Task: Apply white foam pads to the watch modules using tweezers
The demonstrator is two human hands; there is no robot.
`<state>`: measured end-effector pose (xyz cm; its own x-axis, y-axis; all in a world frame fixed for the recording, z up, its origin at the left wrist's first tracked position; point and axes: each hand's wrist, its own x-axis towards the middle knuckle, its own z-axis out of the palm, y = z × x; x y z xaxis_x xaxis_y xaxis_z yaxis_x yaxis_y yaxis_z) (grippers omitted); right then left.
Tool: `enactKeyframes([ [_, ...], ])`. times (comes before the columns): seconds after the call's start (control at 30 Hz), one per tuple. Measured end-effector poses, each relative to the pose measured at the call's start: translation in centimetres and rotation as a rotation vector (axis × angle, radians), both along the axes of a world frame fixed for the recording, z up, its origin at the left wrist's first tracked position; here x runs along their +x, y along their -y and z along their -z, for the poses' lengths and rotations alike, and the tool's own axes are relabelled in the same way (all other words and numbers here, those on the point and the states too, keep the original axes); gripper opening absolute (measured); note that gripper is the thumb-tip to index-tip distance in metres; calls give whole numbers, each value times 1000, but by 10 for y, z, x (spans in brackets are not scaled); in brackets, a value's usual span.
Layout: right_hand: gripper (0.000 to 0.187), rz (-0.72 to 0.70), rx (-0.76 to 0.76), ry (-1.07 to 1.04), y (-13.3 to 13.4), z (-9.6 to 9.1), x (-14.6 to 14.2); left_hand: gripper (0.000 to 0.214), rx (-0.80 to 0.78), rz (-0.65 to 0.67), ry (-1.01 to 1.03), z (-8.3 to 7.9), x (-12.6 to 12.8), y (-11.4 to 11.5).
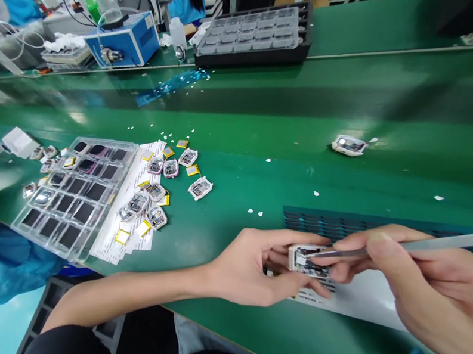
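Head view: the left hand (246, 272) grasps 1 watch case (296, 261) by its edges above the worktop (231, 147), inner parts showing. The right hand (439, 279) pinches the tweezers (469, 239), long axis sideways, tips leftward over the case; contact is unclear. The case lies left of the right hand; the left is nearer.

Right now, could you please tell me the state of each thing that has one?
Held device case: open, in the left grip
Tweezers: in the right grip, tip at that case
Lone device case: open, lying on the bench
Clustered device cases: open
Clear tray: loaded with dark-screened pieces
Blue machine: cannot tell if running
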<state>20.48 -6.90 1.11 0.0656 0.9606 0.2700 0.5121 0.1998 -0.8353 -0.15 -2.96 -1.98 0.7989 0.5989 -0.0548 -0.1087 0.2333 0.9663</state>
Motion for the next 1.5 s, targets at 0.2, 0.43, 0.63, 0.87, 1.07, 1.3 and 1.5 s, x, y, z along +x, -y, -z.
enactKeyframes([
  [0.2,57,11,-42,36,1,-2,0,57,2,-1,-10,2,1,2],
  [0.43,55,51,-58,35,1,-1,-1,56,12,0,-22,-1,1,3],
  [0.63,51,36,-58,24,1,3,0,56,-8,-24,-11,-1,3,4],
  [0.87,47,7,-14,54,0,-1,-6,51,-89,-59,-9,2,2,7],
  [1.07,28,-72,75,116,12,4,3,42,-178,-98,-73,7,2,6],
  [1.3,19,-17,156,292,-16,1,38,37,57,-323,-62,9,0,-16],
  [1.5,38,-161,74,257,-46,30,37,28,612,-234,-385,8,-6,-30],
])
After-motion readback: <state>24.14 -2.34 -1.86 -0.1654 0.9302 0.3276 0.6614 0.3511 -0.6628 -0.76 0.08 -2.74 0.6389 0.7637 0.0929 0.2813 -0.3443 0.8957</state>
